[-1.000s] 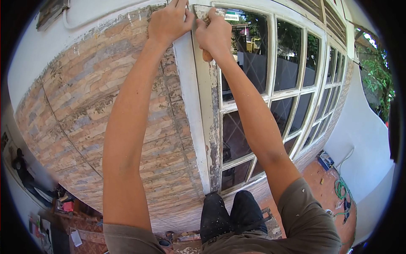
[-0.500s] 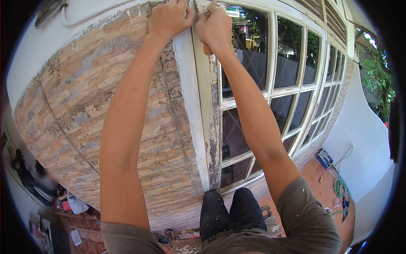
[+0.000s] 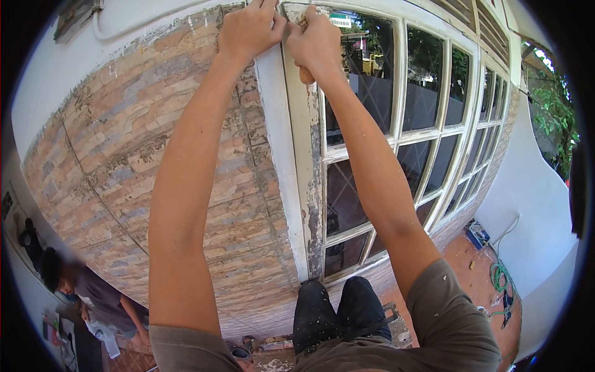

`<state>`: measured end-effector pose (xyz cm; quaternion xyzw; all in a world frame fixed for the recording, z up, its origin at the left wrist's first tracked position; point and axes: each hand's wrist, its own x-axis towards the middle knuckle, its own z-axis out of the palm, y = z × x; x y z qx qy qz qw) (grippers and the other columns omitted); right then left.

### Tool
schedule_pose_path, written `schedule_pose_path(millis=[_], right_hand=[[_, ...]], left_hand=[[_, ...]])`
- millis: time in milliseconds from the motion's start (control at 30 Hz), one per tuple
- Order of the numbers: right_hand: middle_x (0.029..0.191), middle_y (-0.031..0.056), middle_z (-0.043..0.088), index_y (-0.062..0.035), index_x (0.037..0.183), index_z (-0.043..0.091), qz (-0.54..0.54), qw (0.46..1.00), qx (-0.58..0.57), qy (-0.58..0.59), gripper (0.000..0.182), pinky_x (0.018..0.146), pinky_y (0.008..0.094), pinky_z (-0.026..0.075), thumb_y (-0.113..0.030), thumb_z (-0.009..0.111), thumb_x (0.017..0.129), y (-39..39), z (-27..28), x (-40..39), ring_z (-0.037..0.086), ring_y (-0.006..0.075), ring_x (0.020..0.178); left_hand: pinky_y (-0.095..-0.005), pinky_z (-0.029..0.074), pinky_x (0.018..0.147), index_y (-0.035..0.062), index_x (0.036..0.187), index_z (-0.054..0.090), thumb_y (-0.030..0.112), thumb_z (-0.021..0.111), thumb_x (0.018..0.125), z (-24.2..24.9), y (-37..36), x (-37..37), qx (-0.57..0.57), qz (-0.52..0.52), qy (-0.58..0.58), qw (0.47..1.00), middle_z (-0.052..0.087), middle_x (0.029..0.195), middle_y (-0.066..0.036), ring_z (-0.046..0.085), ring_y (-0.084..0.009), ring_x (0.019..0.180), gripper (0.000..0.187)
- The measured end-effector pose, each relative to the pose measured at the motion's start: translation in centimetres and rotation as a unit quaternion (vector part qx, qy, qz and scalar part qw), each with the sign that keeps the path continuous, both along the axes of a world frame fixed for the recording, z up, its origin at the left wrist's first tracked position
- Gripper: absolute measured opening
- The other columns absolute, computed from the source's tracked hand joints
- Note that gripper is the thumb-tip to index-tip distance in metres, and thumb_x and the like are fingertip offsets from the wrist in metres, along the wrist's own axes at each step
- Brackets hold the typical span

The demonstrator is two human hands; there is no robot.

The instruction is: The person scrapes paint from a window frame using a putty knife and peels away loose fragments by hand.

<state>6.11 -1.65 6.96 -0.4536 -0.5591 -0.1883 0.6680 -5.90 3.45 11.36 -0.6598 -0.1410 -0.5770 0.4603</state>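
Both my arms reach up to the top of the window frame, where cream paint is flaking off the wooden post (image 3: 299, 130). In my right hand (image 3: 316, 42) is a tool whose rounded brownish handle end (image 3: 306, 75) sticks out below the fist; its working end is hidden. My left hand (image 3: 250, 31) is beside it, over the white strip (image 3: 273, 93) next to the stone-clad wall. Its fingers are curled and point upward, their tips partly cut off by the view's edge, so what they grip is hidden. A label (image 3: 340, 19) is stuck on the nearby glass.
Paned windows (image 3: 365, 99) run off to the right, and stone cladding (image 3: 149, 155) covers the left. Below are my legs (image 3: 338, 316) above a worn wooden surface. A green hose (image 3: 499, 273) and a blue box (image 3: 476, 234) lie on the right floor. Another person (image 3: 102, 297) is at lower left.
At lower left another person has come further into view, now leaning forward with a white bag or cloth at their hands. My own hands have barely shifted.
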Motion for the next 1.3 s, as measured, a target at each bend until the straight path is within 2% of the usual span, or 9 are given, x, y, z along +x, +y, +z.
schedule_pose_path(millis=[67,567,667,800,900,967,1067,1133,1300], right_hand=[[0.075,0.0266,0.064,0.0065,0.089,0.057,-0.018,0.997,0.071,-0.015,0.016,0.069,0.0488,0.051,-0.008,0.06,0.083,0.1,0.2,-0.2,0.064,0.0434,0.077],[0.071,0.0275,0.061,0.006,0.104,0.06,-0.029,0.992,0.099,-0.072,0.028,0.064,0.0495,0.049,-0.014,0.057,0.085,0.4,-0.9,0.8,0.064,0.0439,0.073],[0.09,0.0239,0.068,0.0001,0.103,0.066,-0.079,0.996,0.002,-0.046,0.047,0.071,0.0441,0.053,-0.043,0.059,0.087,1.5,-2.6,3.2,0.066,0.0391,0.084],[0.069,0.0128,0.068,-0.0086,0.135,0.054,-0.077,0.995,-0.004,-0.068,0.058,0.052,0.0333,0.05,-0.038,0.065,0.087,0.6,-4.7,6.6,0.063,0.0178,0.052],[0.054,0.0011,0.052,-0.0162,0.146,0.041,0.091,0.993,-0.081,-0.004,0.061,0.037,0.0255,0.036,-0.023,0.065,0.09,-3.4,-6.8,5.5,0.045,0.0073,0.039],[0.056,0.0026,0.055,-0.0173,0.146,0.041,0.087,0.993,-0.079,0.009,0.059,0.038,0.0273,0.038,-0.025,0.063,0.091,-4.6,-7.6,5.2,0.047,0.009,0.039],[0.104,0.0156,0.07,-0.0132,0.145,0.04,0.149,0.988,-0.028,0.03,0.06,0.046,0.0285,0.046,-0.023,0.062,0.091,-4.8,-8.2,5.0,0.051,0.0099,0.048],[0.118,0.0219,0.063,-0.0051,0.143,0.041,0.087,0.991,0.054,-0.083,0.055,0.068,0.0358,0.053,-0.019,0.058,0.092,-2.7,-8.1,6.2,0.065,0.0244,0.072],[0.081,0.0257,0.058,0.0038,0.142,0.036,0.068,0.985,0.094,-0.127,0.057,0.069,0.0451,0.048,-0.013,0.055,0.091,-2.9,-7.2,4.9,0.061,0.0387,0.074]], left_hand=[[-0.0451,0.053,0.052,0.0034,0.092,0.057,0.019,0.057,0.079,0.1,-0.1,-0.1,0.001,0.002,0.0,1.0,0.063,0.079,-0.016,0.063,-0.0369,0.059,0.02],[-0.0451,0.054,0.053,0.0046,0.093,0.056,0.02,0.055,0.082,0.1,0.3,0.7,-0.003,-0.04,-0.003,0.999,0.063,0.08,-0.017,0.064,-0.0366,0.062,0.019],[-0.0486,0.054,0.059,0.0023,0.094,0.055,0.025,0.056,0.081,-0.1,-0.3,0.2,-0.03,-0.052,0.026,0.998,0.064,0.086,-0.019,0.065,-0.0388,0.066,0.026],[-0.0436,0.053,0.063,0.0039,0.104,0.058,0.034,0.056,0.085,-0.5,0.0,-0.3,-0.001,0.055,0.04,0.998,0.065,0.089,-0.013,0.067,-0.0302,0.071,0.035],[-0.0428,0.052,0.065,0.0033,0.108,0.057,0.043,0.055,0.089,-0.3,1.2,-0.3,0.006,0.065,0.017,0.998,0.065,0.091,-0.012,0.068,-0.028,0.074,0.044],[-0.041,0.051,0.062,0.0038,0.109,0.057,0.049,0.054,0.089,0.1,2.4,0.0,-0.01,0.119,0.004,0.993,0.065,0.09,-0.011,0.067,-0.0273,0.073,0.049],[-0.0431,0.053,0.055,0.0062,0.104,0.058,0.046,0.058,0.088,-0.5,-0.1,0.2,-0.063,0.121,-0.038,0.99,0.065,0.08,-0.013,0.067,-0.0298,0.066,0.043],[-0.0439,0.053,0.054,0.007,0.101,0.058,0.043,0.057,0.089,-0.5,-0.7,1.0,-0.058,0.124,-0.053,0.989,0.065,0.079,-0.014,0.066,-0.0314,0.062,0.038],[-0.041,0.05,0.052,0.0159,0.092,0.06,0.031,0.058,0.09,-0.2,-0.2,1.6,-0.021,0.077,-0.082,0.993,0.068,0.073,0.001,0.066,-0.0255,0.063,0.015]])
